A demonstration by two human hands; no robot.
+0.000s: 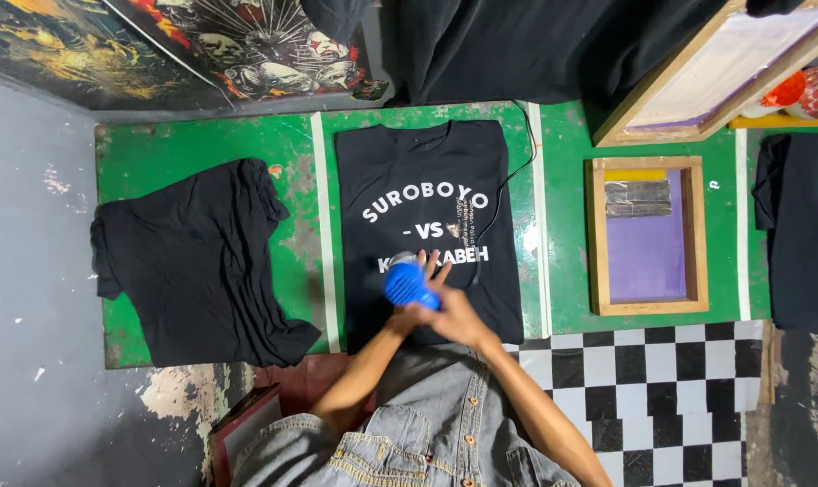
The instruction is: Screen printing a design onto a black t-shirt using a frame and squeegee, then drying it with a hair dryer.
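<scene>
so, counting from up here i see three black shirts: a printed black t-shirt (427,207) laid flat in the middle, a plain black shirt (197,261) rumpled on the left, and a third dark shirt (801,230) at the right border, cut off by the picture. there are two wooden screen frames: a flat frame (648,236) with purple mesh lying right of the printed shirt, and a tilted frame (725,68) leaning above it. one blue heat blower (407,283) sits over the lower part of the white lettering, its round blue body seen end-on, its long axis roughly straight down at the cloth, and a thin black cord (508,180) runs from it up over the shirt's right shoulder. my left hand (409,316) is wrapped about the blower's lower end, fingers closed on it. my right hand (449,302) lies just beside it, touching the shirt, fingers spread fairly wide toward the lettering. the green table (562,271) shows bare strips on both sides of the printed shirt, marked off by pale lines, so there is open room left and right of the hands; its near edge meets a black-and-white checkered surface (652,388) on the right.
</scene>
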